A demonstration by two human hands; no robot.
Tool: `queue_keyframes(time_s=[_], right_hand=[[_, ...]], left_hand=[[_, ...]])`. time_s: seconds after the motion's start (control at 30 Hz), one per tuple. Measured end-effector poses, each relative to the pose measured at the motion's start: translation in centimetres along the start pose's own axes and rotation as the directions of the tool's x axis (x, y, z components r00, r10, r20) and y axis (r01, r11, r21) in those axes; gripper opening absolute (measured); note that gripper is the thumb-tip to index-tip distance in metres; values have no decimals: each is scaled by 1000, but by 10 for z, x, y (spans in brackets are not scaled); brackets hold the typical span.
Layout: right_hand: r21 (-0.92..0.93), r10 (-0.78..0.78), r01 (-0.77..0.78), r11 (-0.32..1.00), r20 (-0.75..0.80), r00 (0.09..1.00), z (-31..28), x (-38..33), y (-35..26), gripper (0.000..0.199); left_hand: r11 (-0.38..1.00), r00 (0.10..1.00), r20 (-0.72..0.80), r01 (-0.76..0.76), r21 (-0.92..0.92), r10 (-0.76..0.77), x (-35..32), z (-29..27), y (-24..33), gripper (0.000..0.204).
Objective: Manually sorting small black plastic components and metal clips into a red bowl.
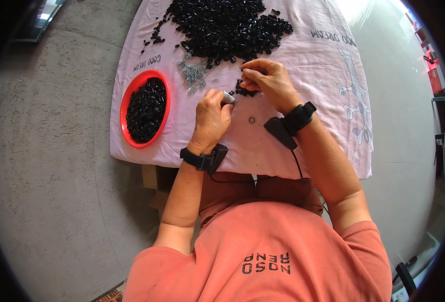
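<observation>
My left hand (211,119) is closed above the cloth, its fingertips pinched round a small greyish-white thing (228,98) that I cannot make out. A tiny black piece shows at its tip. To the right, my right hand (273,84) pinches what looks like a small black plastic piece, mostly covered by the fingertips. Below those fingers lies a small cluster of black plastic pieces (242,89). A loose pile of thin grey metal pins (193,74) sits beyond my left hand. Farther off spreads a big heap of black plastic pieces (222,27).
A red round basin (168,108) full of black pieces stands at the table's left edge. Pink printed cloth (313,126) covers the table. One dark ring (251,120) lies between my forearms. Black wrist devices with cables are strapped to both wrists.
</observation>
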State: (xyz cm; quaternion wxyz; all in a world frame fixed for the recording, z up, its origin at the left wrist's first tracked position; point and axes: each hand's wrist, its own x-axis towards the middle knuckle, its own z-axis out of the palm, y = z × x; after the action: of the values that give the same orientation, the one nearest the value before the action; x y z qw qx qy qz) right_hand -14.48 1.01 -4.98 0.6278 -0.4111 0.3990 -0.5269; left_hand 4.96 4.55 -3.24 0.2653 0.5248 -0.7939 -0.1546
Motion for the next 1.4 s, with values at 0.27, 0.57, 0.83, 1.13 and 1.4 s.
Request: queue_keyframes(time_s=[0.27,0.57,0.83,1.13,1.4], right_hand=[[-55,6,-3,998,53,999,0,1,2,17],[-64,11,-8,998,46,999,0,0,0,19],[-82,15,-9,997,77,997,0,-1,-1,19],[-126,45,-15,992,240,970,2,-1,3,17],[-96,154,-129,987,341,927,6,-9,-5,18]], left_hand=[[998,998,-31,58,-17,-59,-2,-6,-2,6],[989,996,-12,92,-115,-94,2,-1,9,8],[994,996,1,90,-62,-90,-4,-2,4,6],[986,987,-125,87,-145,-105,3,-19,2,6],[991,971,-235,2,-133,-33,15,-20,19,8]])
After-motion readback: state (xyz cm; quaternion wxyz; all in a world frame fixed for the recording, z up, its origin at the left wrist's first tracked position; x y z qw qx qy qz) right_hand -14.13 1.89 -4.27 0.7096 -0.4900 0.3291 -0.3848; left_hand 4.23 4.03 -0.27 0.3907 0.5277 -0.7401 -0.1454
